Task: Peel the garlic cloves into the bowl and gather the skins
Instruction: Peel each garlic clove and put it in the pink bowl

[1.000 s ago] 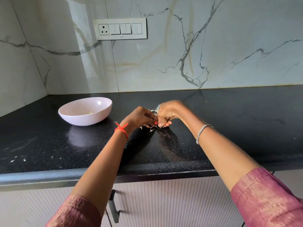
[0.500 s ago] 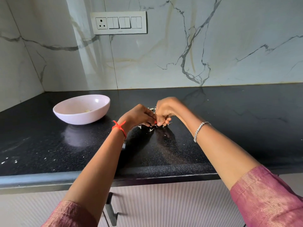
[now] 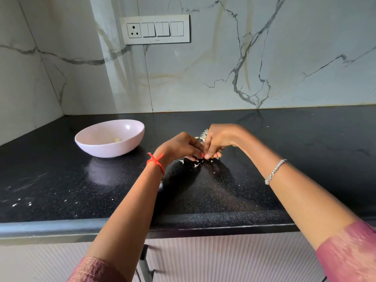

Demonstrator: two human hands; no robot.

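A pale pink bowl (image 3: pixel 130 147) stands on the black counter at the left, with a peeled clove (image 3: pixel 116 140) lying inside. My left hand (image 3: pixel 179 146) and my right hand (image 3: pixel 218 139) meet fingertip to fingertip just above the counter, right of the bowl. Both pinch a small garlic clove that is almost fully hidden by the fingers. A heap of white garlic skins (image 3: pixel 203 135) shows behind the hands, and a few flakes (image 3: pixel 196 164) lie on the counter under them.
The black counter (image 3: pixel 284 159) runs to a marble wall with a switch panel (image 3: pixel 154 29). White specks (image 3: pixel 20 203) dot the counter's front left. A cabinet handle (image 3: pixel 145 265) sits below the counter's front edge.
Both hands have stayed together at the same spot, their fingers shifting slightly on the clove. The camera has moved a little; the bowl has not moved.
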